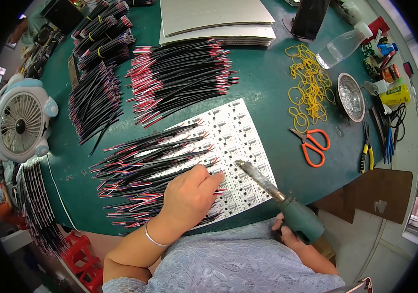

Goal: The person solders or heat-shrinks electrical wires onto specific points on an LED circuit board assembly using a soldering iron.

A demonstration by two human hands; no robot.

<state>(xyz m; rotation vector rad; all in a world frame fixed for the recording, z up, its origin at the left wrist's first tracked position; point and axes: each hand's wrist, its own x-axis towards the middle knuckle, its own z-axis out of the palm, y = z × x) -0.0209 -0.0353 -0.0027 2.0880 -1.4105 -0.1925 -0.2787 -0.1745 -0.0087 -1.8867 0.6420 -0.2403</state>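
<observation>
1. Right hand (pixel 291 239): I saw it closed around the green handle of the iron (pixel 297 215), at the board's lower right.
2. Left hand (pixel 189 198): fingers curled, thumb and forefinger drawn close together at the wire ends. The fingertips were partly hidden, so I could not tell whether they had hold of a wire.
3. The iron slanted up and left, its tip over the board just right of the left hand. Contact with the board: I could not tell.
4. Board (pixel 241 141): white, patterned with small parts, tilted on the green table (pixel 260 88). Black wires (pixel 157 154) lay across its left part and ran past its edge, red and white ends showing.
5. Beyond the board I noted a wide wire pile (pixel 184 78), a second pile (pixel 95 100) to its left, and pale sheets (pixel 214 14) stacked behind.
6. Right side: orange-handled scissors (pixel 314 152), yellow bands (pixel 311 80) in a tangle, a metal bowl (pixel 340 92) near them, pliers (pixel 366 139) farther right, a clear bottle (pixel 341 48) behind.
7. Far left: a fan (pixel 21 124) faced the work.
</observation>
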